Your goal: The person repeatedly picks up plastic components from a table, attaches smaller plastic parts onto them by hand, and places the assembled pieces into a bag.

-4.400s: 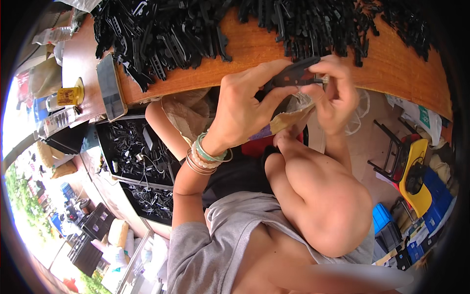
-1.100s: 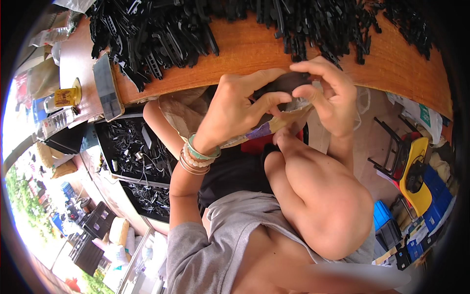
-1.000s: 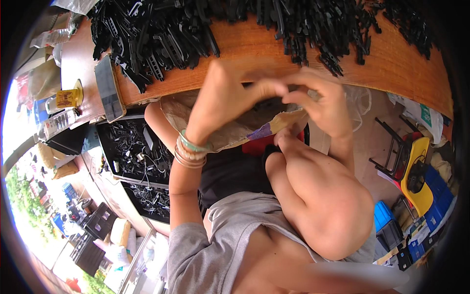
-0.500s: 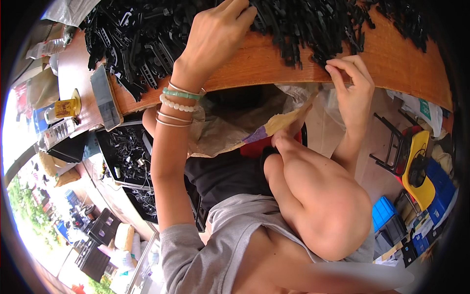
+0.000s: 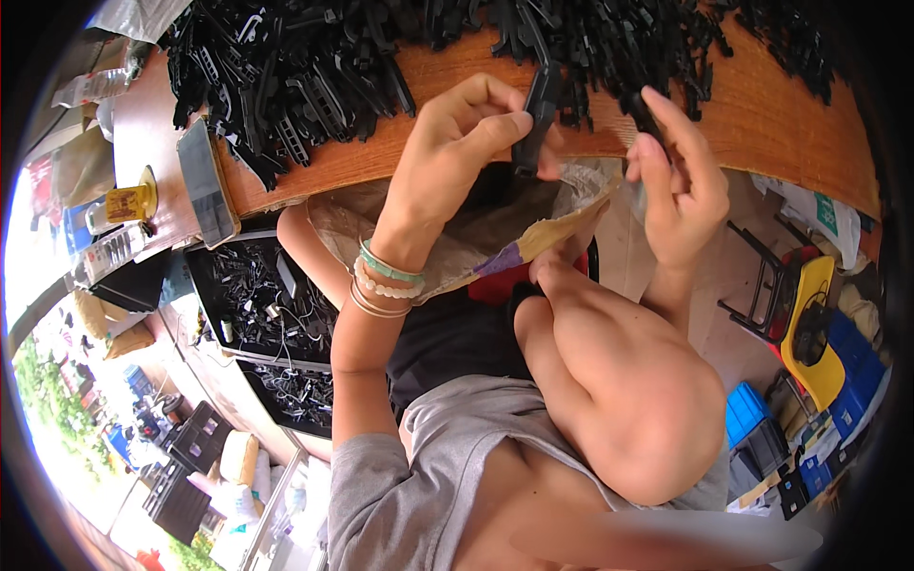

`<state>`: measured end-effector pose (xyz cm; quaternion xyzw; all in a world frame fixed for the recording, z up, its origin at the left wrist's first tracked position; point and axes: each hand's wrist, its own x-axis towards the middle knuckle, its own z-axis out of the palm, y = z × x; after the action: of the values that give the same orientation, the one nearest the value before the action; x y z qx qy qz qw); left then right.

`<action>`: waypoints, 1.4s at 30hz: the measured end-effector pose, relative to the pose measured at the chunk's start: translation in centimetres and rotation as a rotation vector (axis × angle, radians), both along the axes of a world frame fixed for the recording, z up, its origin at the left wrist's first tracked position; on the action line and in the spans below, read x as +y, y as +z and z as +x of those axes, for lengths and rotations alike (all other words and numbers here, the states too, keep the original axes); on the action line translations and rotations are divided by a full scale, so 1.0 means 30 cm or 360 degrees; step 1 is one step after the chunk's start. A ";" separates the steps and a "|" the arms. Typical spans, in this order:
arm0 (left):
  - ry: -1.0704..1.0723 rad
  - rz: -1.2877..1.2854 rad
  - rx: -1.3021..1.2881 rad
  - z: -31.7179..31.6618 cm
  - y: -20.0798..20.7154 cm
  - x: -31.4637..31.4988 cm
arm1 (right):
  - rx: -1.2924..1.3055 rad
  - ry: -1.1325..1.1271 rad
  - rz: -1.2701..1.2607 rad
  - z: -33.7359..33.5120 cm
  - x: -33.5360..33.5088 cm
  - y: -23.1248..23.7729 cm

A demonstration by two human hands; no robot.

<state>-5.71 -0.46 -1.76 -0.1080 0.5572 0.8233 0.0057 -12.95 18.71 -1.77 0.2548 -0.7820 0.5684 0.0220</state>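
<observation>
Between the thumb and fingers of my left hand (image 5: 443, 167) is a long, narrow black plastic part (image 5: 543, 100), held tilted above the table's near edge. My right hand (image 5: 684, 205) pinches a smaller dark piece (image 5: 642, 112) between thumb and forefinger; its exact shape is partly hidden. The two hands are apart, with the parts not touching. Beyond them, a large heap of similar black plastic parts (image 5: 324, 67) covers the far side of the brown wooden table (image 5: 771, 133), with more parts (image 5: 628, 48) lying behind my right hand.
An open plastic bag (image 5: 457, 257) hangs under the table edge above my lap. Black trays of small parts (image 5: 257, 295) stand at the left below the table. A dark flat block (image 5: 207, 186) and yellow tape roll (image 5: 129, 207) lie left. A yellow chair (image 5: 814, 328) stands right.
My left hand has come back from the heap toward me, bringing the long black part into view. My right hand has lifted slightly off the table edge with its small piece.
</observation>
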 end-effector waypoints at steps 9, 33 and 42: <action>-0.0014 0.0074 -0.0118 0.010 -0.035 0.005 | -0.0293 0.0642 -0.0474 0.026 -0.048 0.014; 0.0070 -0.1579 0.0574 0.090 0.052 0.036 | 0.0176 0.0415 -0.0250 0.006 -0.075 -0.037; 0.0007 -0.1679 0.0618 0.086 0.066 0.039 | 0.0091 0.0409 -0.0200 0.026 -0.049 -0.074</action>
<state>-3.13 0.70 0.22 0.0562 0.8841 0.4378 -0.1535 -12.16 17.24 -3.99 0.3670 -0.7048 0.6070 -0.0126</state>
